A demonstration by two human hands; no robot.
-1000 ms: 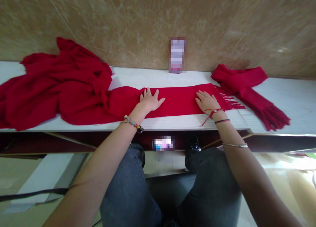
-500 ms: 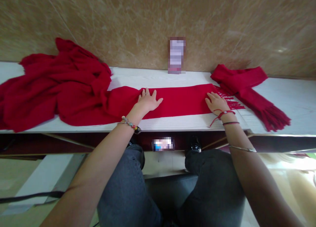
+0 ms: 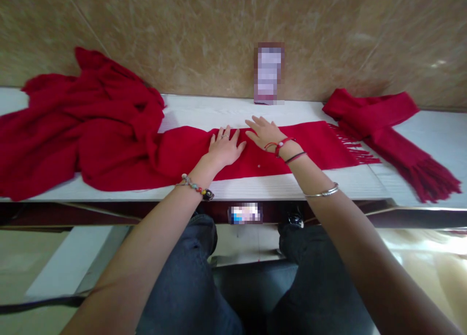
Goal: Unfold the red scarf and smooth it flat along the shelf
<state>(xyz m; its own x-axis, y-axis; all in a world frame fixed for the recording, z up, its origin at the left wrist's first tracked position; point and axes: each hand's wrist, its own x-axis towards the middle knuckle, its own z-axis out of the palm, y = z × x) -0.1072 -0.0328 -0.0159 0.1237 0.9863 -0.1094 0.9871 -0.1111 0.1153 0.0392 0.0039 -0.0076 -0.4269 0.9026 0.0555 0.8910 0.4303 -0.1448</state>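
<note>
A long red scarf (image 3: pixel 314 143) lies stretched along the white table (image 3: pixel 277 184), its fringe pointing right. My left hand (image 3: pixel 225 148) rests flat on the scarf's middle, fingers spread, a ring on one finger. My right hand (image 3: pixel 264 131) lies flat on the scarf just right of the left hand, fingers stretched out toward the wall. Both hands press on the cloth and hold nothing. The scarf's left part runs into a heap of red cloth (image 3: pixel 73 131).
A second red scarf (image 3: pixel 386 126) with fringe lies folded at the right of the table. A small blurred card (image 3: pixel 269 72) stands against the marbled wall. My knees in dark trousers sit under the table edge. A dark cable (image 3: pixel 40 303) crosses the floor at left.
My right hand has slid left along the scarf from near the fringe to beside my left hand. The left hand has stayed in place. The view has shifted slightly.
</note>
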